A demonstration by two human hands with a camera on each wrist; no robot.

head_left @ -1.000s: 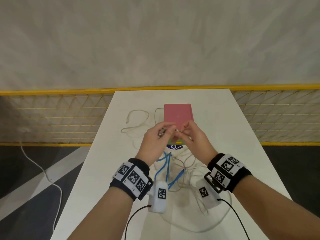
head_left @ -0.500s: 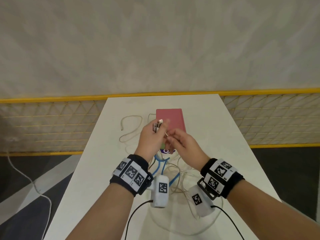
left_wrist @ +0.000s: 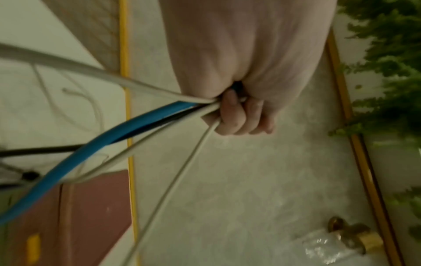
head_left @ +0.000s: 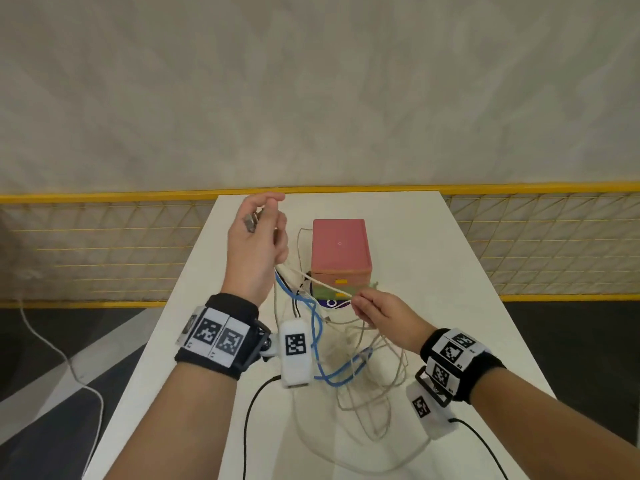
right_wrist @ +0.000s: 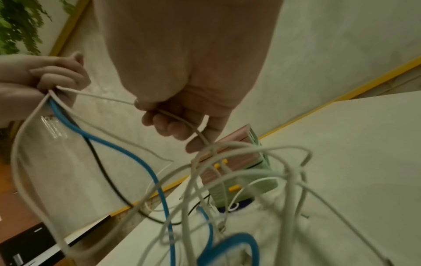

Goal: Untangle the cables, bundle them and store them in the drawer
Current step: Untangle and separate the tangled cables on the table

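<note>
Head view: the left hand [head_left: 258, 242] is raised at upper centre, fist closed round a bunch of cables with metal plugs [head_left: 252, 221] sticking out on top. The right hand [head_left: 379, 315], lower and right of centre, pinches one white cable [head_left: 320, 282] that runs taut between the two hands. Below them the tangle [head_left: 349, 368] of white, blue and black cables hangs onto the table [head_left: 450, 271]. The drawer box [head_left: 341, 251] stands just behind the hands, drawers seemingly closed.

Left wrist view: the fingers [left_wrist: 237, 117] curl tightly on a blue cable [left_wrist: 95, 149], a black one and several white ones, all fanning out to the lower left.

Right wrist view: thumb and fingers [right_wrist: 173, 126] nip the white cable at centre frame; the left hand shows at the upper left edge holding the bunch. Loops fill the lower frame, blurred.

Judgement: this is the untangling step, one white cable being drawn free. Next, the right hand likely needs to slide along it and work it out of the loops without tightening a knot; bundling and storing are not yet begun.
</note>
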